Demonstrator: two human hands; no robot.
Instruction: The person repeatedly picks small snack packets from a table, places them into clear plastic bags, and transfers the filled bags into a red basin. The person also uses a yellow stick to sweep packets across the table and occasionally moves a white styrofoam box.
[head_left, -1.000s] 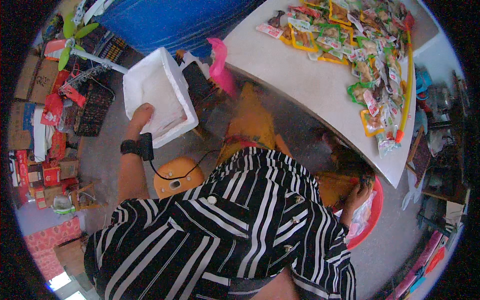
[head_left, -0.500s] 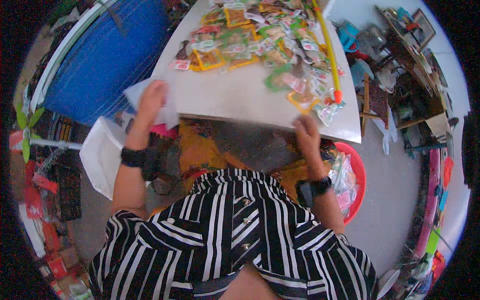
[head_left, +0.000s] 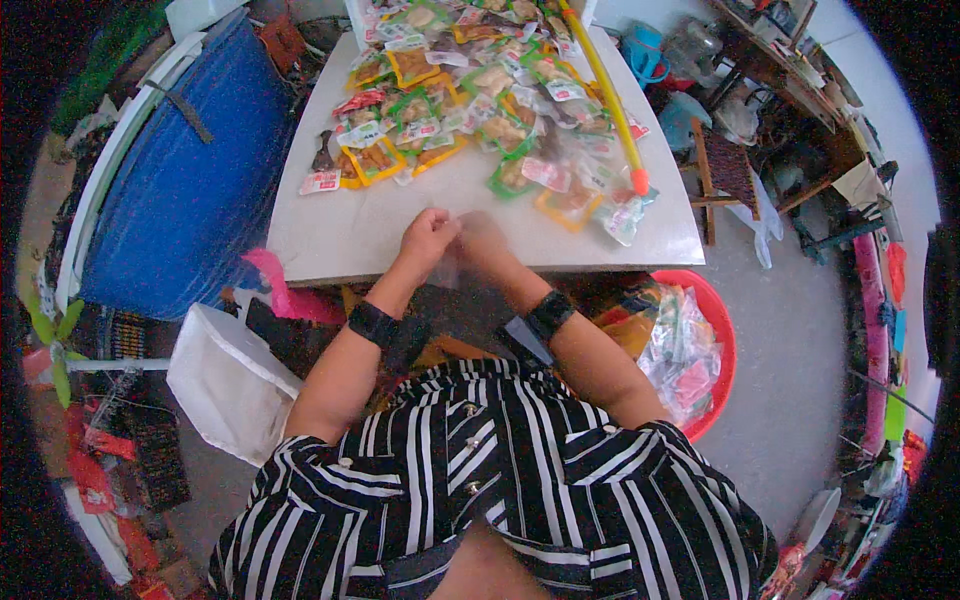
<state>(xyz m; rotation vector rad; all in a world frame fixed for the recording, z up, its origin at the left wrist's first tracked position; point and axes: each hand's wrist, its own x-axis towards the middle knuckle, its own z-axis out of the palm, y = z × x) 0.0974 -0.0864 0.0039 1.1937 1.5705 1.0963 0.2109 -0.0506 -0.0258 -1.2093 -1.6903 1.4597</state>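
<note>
My left hand (head_left: 428, 243) is closed at the table's front edge, fingers pinched on a thin clear plastic bag (head_left: 446, 270) that hangs faintly below. Right beside it, my right hand (head_left: 482, 243) meets it at the fingertips; motion smears its fingers, so its grip is unclear. Beyond both hands, a heap of small sealed food packets (head_left: 505, 130) with yellow, green and red edges spreads over the white table (head_left: 350, 235). A yellow stick with an orange tip (head_left: 615, 110) lies along the heap's right side.
A red basin (head_left: 725, 345) of clear packets stands on the floor at right. To the left are a white foam box (head_left: 215, 365), a pink bag (head_left: 290, 290) and a large blue tub (head_left: 190, 180). A wooden stool (head_left: 715, 180) stands right of the table.
Both hands have come together at the table's front edge: the left moved rightward with the plastic bag, the right moved leftward from near the packets. The whole view has shifted.
</note>
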